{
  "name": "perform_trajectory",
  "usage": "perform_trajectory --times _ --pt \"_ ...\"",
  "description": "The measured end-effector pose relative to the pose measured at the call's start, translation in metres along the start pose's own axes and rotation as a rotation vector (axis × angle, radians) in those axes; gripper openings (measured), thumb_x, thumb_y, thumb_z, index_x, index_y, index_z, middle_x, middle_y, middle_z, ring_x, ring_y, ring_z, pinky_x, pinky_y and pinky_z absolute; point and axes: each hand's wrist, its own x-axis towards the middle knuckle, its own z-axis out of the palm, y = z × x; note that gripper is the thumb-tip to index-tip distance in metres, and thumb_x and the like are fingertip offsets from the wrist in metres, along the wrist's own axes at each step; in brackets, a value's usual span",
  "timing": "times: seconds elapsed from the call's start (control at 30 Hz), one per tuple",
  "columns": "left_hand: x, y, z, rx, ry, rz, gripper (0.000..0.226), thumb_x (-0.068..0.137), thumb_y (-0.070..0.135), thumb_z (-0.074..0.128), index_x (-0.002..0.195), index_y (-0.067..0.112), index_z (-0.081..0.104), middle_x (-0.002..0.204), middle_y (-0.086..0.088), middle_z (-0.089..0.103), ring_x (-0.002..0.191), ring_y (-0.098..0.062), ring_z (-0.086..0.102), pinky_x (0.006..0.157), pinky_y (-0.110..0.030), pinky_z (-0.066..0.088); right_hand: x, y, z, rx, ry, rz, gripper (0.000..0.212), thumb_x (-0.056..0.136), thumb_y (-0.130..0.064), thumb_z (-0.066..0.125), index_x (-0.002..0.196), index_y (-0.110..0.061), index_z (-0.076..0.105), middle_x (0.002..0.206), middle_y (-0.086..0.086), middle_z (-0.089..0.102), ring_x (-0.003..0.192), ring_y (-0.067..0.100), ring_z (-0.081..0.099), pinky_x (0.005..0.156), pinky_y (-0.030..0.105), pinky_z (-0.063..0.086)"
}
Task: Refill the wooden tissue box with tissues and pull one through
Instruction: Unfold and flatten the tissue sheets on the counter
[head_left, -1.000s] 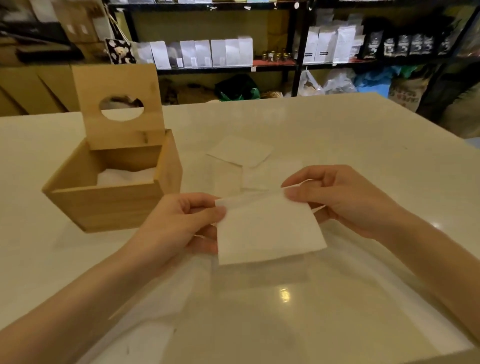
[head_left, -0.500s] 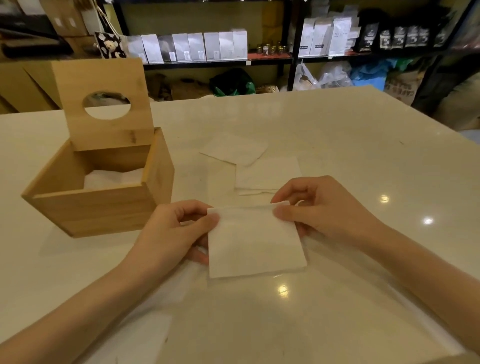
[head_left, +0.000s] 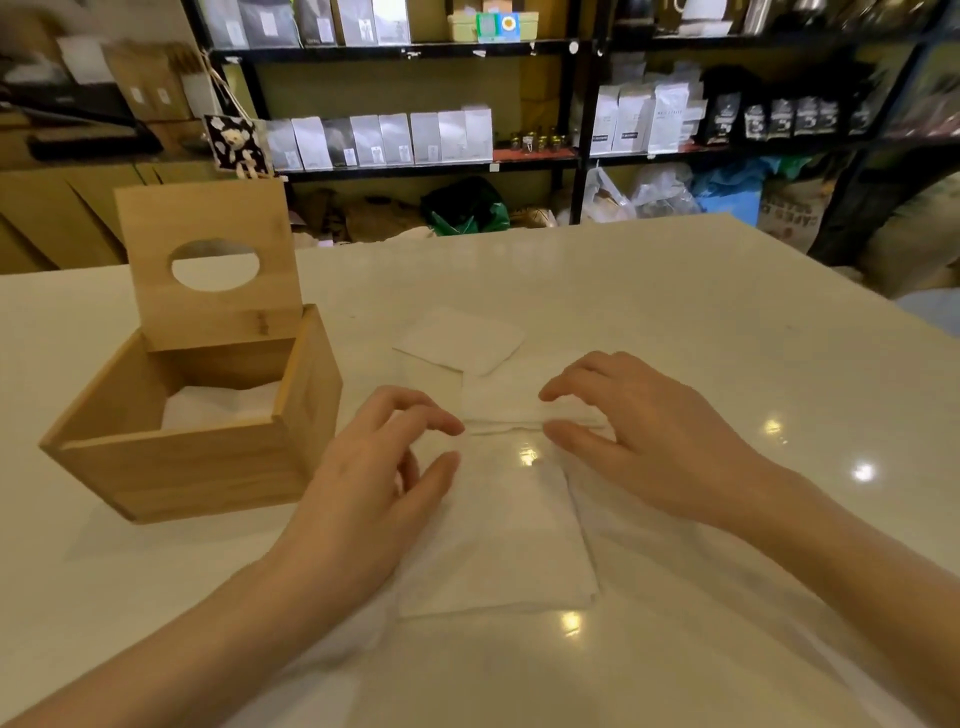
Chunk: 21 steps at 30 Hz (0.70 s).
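Note:
The wooden tissue box (head_left: 171, 467) stands on the table at the left, its lid (head_left: 208, 260) with the oval hole swung upright. White tissues (head_left: 218, 410) lie inside the box. A folded tissue (head_left: 498, 545) lies flat on the table in front of me, between my hands. My left hand (head_left: 384, 467) hovers at its left upper corner with fingers apart and nothing in them. My right hand (head_left: 639, 431) is at its right upper corner, fingers spread, its fingertips by a second loose tissue (head_left: 509, 402). A third tissue (head_left: 462, 340) lies farther back.
The white glossy table (head_left: 727, 338) stretches right and back. Behind it are black shelves (head_left: 576, 130) with white and dark pouches, plus bags on the floor. Cardboard boxes stand at the far left.
The tissue that both hands held up by its top corners now lies flat on the table. Both hands have let go of it and opened.

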Motion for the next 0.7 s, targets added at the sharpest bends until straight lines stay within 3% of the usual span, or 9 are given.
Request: perform_trajectory --times 0.13,0.3,0.47,0.7 --pt "0.043 0.008 0.018 0.134 0.031 0.160 0.025 0.091 0.029 0.045 0.112 0.025 0.059 0.118 0.008 0.050 0.102 -0.005 0.048 0.081 -0.020 0.039 0.036 0.030 0.000 0.067 0.049 0.060 0.033 0.095 -0.029 0.040 0.125 -0.024 0.052 0.127 -0.002 0.058 0.116 0.015 0.046 0.095 0.031 0.037" --pt "0.089 -0.010 0.055 0.303 -0.050 0.118 0.036 0.094 0.033 0.034 0.124 0.025 0.052 0.142 0.002 0.041 0.133 -0.019 0.027 0.103 -0.036 0.026 0.050 0.057 0.025 -0.095 0.002 0.099 0.040 0.096 -0.031 0.035 0.134 -0.021 0.042 0.141 -0.001 0.045 0.132 0.018 0.031 0.106 0.034 0.027" --pt "0.105 -0.025 0.067 0.359 -0.133 0.094 0.036 0.095 0.034 0.034 0.129 0.031 0.046 0.150 0.006 0.030 0.141 -0.015 0.012 0.112 -0.038 0.012 0.050 0.065 0.033 -0.139 0.026 0.102 0.038 0.094 -0.034 0.039 0.129 -0.020 0.048 0.139 -0.002 0.045 0.133 0.018 0.029 0.102 0.032 0.026" --pt "0.105 -0.031 0.071 0.352 -0.178 0.068 0.041 0.091 0.045 0.036 0.129 0.032 0.044 0.151 0.007 0.025 0.142 -0.012 0.004 0.114 -0.039 0.003 0.047 0.063 0.025 0.078 0.093 0.099 0.017 0.087 -0.020 0.053 0.102 -0.015 0.060 0.109 0.000 0.061 0.113 0.019 0.044 0.095 0.033 0.034"
